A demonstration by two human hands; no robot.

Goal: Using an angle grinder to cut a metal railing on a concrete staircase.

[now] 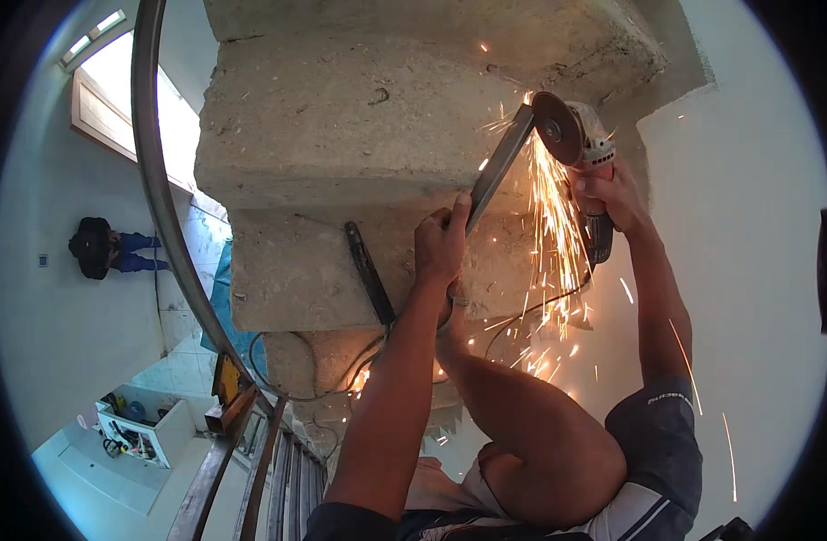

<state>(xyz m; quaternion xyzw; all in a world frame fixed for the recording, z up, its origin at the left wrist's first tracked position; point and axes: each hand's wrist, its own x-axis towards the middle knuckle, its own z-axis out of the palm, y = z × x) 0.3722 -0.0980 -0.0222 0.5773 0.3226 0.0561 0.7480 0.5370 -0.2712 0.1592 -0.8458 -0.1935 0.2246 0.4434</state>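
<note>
My left hand [442, 239] is closed around the lower end of a grey metal bar [502, 167], which slants up and to the right over the concrete steps. In my right hand [616, 194] is an angle grinder [597, 144], gripped by its body. Its dark disc [555, 129] is at the bar's upper end, and a stream of orange sparks [547, 216] pours down from there. Left of my left forearm, a long black tool [370, 273] of a kind I cannot make out lies on a step. My bent leg [540, 442] is between my arms.
Rough concrete steps [341, 117] fill the middle. A curved metal handrail [152, 171] runs down the left to upright bars [283, 469], with a yellow piece [226, 379] near the joint. Cable [314, 397] trails over the steps. Beyond are a person [116, 251] and a white tool box [165, 437].
</note>
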